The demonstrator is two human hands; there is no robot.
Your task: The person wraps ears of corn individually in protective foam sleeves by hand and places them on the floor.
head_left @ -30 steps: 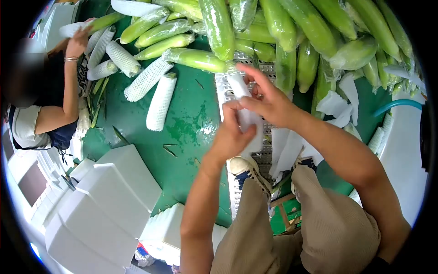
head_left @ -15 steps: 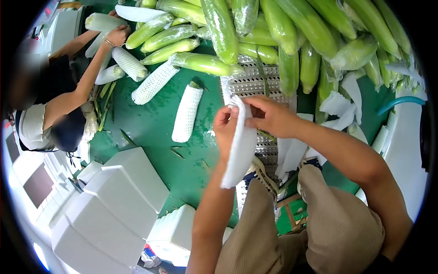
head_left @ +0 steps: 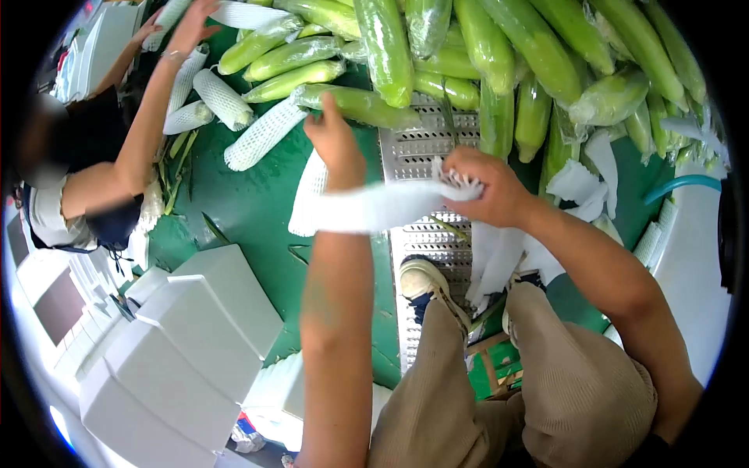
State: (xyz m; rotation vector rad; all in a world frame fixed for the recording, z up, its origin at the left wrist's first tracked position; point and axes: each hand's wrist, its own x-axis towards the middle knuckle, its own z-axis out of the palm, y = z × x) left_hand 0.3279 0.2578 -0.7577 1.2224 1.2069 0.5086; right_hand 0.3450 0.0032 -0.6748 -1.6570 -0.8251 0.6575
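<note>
My right hand (head_left: 488,187) is closed on the bunched end of a white foam net sleeve (head_left: 382,207). The sleeve stretches left, flat and blurred, across my left forearm. My left hand (head_left: 337,144) is raised with thumb and a finger apart, nothing seen in it, over the near end of a green vegetable in clear film (head_left: 359,106). A vegetable in a white foam net (head_left: 307,195) lies behind my left forearm, partly hidden. Another netted one (head_left: 265,136) lies to its left.
Film-wrapped green vegetables (head_left: 538,47) are heaped at the back. A perforated metal strip (head_left: 437,132) runs toward my feet. Torn white foam (head_left: 581,183) lies right, white boxes (head_left: 187,327) lower left. A co-worker's arm (head_left: 148,140) reaches up at the left.
My left hand has let go of the foam sleeve and moved up and left. The sleeve has swung from hanging down to stretching sideways from my right hand. The co-worker's hands have moved up.
</note>
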